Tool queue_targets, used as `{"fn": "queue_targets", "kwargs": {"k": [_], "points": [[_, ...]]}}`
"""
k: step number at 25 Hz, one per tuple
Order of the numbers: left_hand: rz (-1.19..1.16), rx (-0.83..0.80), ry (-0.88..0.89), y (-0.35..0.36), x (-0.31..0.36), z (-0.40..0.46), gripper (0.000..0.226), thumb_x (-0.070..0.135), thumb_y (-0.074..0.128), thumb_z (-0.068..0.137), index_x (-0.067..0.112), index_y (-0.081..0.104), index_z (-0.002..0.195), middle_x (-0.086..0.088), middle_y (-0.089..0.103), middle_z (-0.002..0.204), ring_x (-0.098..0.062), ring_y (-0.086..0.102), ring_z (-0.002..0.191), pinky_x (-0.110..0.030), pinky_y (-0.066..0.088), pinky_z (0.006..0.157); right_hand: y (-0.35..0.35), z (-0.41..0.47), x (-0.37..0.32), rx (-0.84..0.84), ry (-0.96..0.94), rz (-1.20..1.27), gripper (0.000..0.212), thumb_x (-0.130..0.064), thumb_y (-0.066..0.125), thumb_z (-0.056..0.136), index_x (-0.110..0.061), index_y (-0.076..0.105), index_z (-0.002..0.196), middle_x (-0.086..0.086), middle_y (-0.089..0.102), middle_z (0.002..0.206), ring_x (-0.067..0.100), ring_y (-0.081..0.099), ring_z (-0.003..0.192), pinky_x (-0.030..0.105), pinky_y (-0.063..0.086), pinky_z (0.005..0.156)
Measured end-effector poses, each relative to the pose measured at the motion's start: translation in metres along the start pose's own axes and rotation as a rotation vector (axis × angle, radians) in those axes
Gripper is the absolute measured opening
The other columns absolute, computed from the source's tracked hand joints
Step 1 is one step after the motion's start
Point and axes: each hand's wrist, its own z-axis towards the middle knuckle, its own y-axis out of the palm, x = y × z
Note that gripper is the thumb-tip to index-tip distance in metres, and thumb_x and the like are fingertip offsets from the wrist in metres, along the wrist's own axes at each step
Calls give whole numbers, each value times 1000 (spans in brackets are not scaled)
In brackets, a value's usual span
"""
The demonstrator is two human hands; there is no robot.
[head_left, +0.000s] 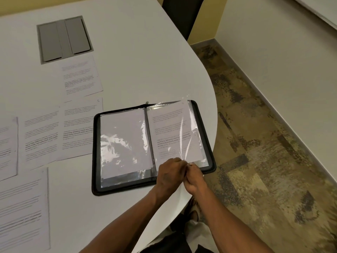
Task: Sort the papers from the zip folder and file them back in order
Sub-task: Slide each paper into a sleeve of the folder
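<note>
I see one black zip folder lying open flat at the right edge of the white tabletop, where that edge curves toward me. It shows two clear sleeve pages: the left sleeve holds a sheet with its blank side up, and the right sleeve holds a printed sheet that sits slightly tilted, with the plastic creased over it. Both my hands meet at the near edge of the right sleeve. My left hand has its grip curled and pinching the plastic there, and my right hand is pressed against it with fingers curled on the same edge; I cannot tell whether it holds plastic alone or the sheet too. I count five loose papers on the tabletop left of the folder: one far sheet toward the middle, three in a row, namely the middle sheet just beside the folder, the next sheet and the cut-off sheet at the left edge, and one near sheet. One grey hatch with two lids is set into the tabletop beyond them.
</note>
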Motion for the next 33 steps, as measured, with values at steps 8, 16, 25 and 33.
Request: {"fn": "queue_targets", "kwargs": {"k": [8, 16, 25, 33], "points": [[-47, 50, -35, -9, 1, -5, 33, 43, 46, 96, 28, 75, 93, 7, 72, 86, -11, 65, 76, -30, 56, 65, 1, 1, -8, -189, 65, 85, 30, -23, 48, 106, -14, 58, 132, 15, 67, 129, 30, 61, 125, 47, 44, 111], [-114, 165, -109, -6, 1, -12, 11, 26, 67, 89, 22, 75, 95, 8, 73, 88, -10, 66, 77, -19, 49, 66, -62, -29, -29, 390, -234, -345, 25, -28, 64, 96, -4, 70, 100, 12, 71, 86, 20, 65, 72, 33, 53, 62], [-229, 168, -192, -34, 8, -41, 31, 40, 67, 88, 25, 69, 115, 13, 67, 111, -3, 63, 98, -19, 53, 86, 26, -37, -64, 26, -477, -685, 26, -18, 79, 85, -22, 70, 109, -4, 75, 95, 14, 72, 87, 37, 62, 82], [-414, 475, -588, -84, 0, -67, 65, 40, 81, 77, 34, 45, 131, 26, 61, 110, 5, 63, 94, -10, 54, 71, 112, -63, -21, -379, -545, -808, 29, -24, 83, 80, -32, 70, 105, -6, 72, 87, 13, 70, 86, 27, 60, 78]]}}
